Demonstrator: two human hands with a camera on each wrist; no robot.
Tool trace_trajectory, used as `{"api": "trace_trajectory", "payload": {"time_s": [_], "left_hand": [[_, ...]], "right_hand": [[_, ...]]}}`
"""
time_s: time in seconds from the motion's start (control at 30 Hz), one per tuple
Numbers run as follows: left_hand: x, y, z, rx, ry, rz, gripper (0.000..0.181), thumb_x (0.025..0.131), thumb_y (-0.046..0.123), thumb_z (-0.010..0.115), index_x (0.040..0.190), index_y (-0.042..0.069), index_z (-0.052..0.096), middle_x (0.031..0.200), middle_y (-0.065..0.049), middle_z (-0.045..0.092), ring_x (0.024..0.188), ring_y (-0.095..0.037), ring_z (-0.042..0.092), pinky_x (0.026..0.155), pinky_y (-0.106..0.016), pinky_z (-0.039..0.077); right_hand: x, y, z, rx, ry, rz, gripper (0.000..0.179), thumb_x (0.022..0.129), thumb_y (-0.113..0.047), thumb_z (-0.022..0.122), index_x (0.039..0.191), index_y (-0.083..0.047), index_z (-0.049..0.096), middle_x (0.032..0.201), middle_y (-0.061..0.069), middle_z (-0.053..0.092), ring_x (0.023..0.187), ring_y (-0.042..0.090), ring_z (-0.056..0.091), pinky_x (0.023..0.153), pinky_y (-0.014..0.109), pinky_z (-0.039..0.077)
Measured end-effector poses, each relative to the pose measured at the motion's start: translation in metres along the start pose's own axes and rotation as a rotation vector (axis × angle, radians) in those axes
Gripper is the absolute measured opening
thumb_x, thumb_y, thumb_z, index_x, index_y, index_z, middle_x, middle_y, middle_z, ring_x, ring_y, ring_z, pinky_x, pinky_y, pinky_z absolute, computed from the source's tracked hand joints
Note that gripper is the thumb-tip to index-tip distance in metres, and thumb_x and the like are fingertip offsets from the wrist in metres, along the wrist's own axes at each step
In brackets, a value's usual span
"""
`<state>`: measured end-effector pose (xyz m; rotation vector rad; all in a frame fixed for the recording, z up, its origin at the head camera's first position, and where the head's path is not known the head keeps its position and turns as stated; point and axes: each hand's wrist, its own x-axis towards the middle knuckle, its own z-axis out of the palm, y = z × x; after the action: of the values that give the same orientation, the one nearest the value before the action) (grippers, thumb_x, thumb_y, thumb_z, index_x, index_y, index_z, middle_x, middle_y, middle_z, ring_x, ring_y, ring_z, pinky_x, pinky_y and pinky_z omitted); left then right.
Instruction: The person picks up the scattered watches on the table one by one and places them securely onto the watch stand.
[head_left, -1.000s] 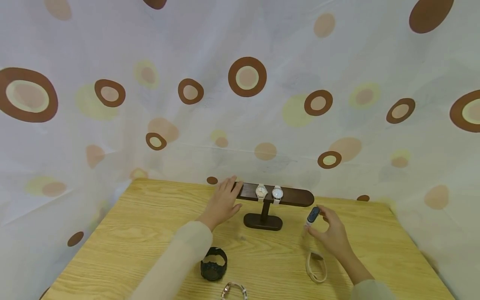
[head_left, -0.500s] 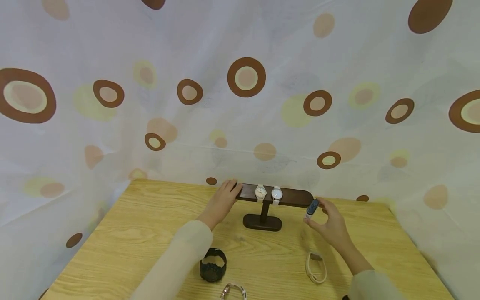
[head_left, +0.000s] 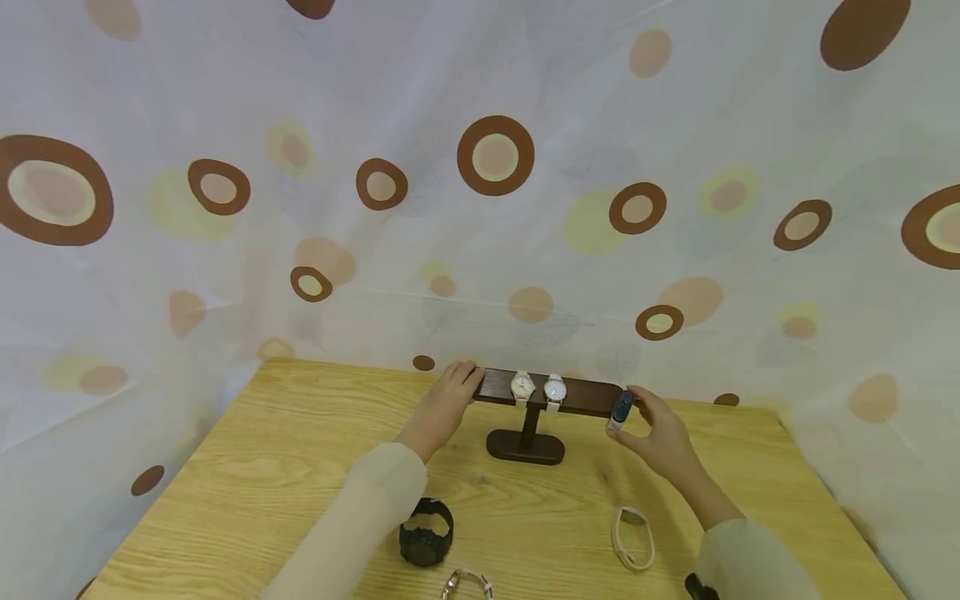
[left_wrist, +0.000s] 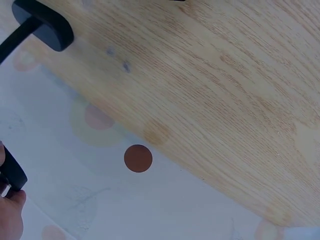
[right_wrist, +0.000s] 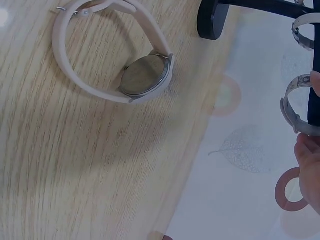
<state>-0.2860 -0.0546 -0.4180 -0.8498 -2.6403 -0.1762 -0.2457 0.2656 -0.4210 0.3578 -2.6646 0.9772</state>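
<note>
A dark wooden watch stand (head_left: 592, 397) stands at the back of the table, with two white-strapped watches (head_left: 522, 386) round the middle of its bar. My left hand (head_left: 442, 408) holds the bar's left end; in the left wrist view that hand (left_wrist: 11, 217) shows only at the edge, fingers about the dark bar (left_wrist: 14, 170). At the bar's right end, my right hand (head_left: 663, 437) pinches a fitness band (head_left: 621, 408) with a dark screen and pale strap. In the right wrist view the fitness band (right_wrist: 291, 107) loops round the bar's end, partly cut off by the frame.
On the table (head_left: 300, 467) in front lie a black watch (head_left: 425, 537), a thin bracelet-like watch (head_left: 467, 583) and a pale-strapped round watch (head_left: 632, 540). A dark object (head_left: 699, 587) sits beside the right sleeve. A patterned curtain (head_left: 412, 242) hangs behind the table.
My right hand has moved left and slightly up with the fitness band, from beside the stand onto the bar's right end. The left hand has stayed on the left end.
</note>
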Motion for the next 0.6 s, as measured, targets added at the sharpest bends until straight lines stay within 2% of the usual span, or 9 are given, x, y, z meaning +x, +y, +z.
{"api": "trace_trajectory", "payload": {"time_s": [0.17,0.5,0.6], "left_hand": [[0.0,0.002,-0.002,0.013,-0.028,-0.014,0.045,0.09,0.004,0.058,0.132,0.001,0.043,0.134,-0.013,0.045,0.125,-0.026,0.043,0.104,-0.028,0.042],[0.001,0.003,-0.002,0.058,-0.023,-0.003,0.047,0.087,0.001,0.061,0.13,0.001,0.043,0.132,-0.013,0.046,0.123,-0.027,0.045,0.105,-0.029,0.041],[0.0,0.004,-0.002,0.055,-0.04,-0.01,0.048,0.087,0.0,0.061,0.131,0.0,0.043,0.133,-0.014,0.046,0.124,-0.027,0.044,0.106,-0.03,0.04]], "right_hand": [[0.005,-0.002,-0.001,0.009,-0.026,0.0,0.071,0.077,-0.01,0.075,0.133,0.012,0.037,0.13,0.034,0.045,0.12,0.048,0.045,0.099,0.052,0.041],[0.018,-0.002,-0.002,0.033,-0.1,-0.054,0.071,0.076,-0.007,0.076,0.133,0.01,0.037,0.13,0.035,0.044,0.12,0.049,0.045,0.098,0.051,0.041],[0.021,-0.004,-0.002,0.0,-0.124,-0.064,0.07,0.076,-0.007,0.076,0.132,0.009,0.039,0.13,0.034,0.045,0.12,0.048,0.045,0.098,0.054,0.042]]}}
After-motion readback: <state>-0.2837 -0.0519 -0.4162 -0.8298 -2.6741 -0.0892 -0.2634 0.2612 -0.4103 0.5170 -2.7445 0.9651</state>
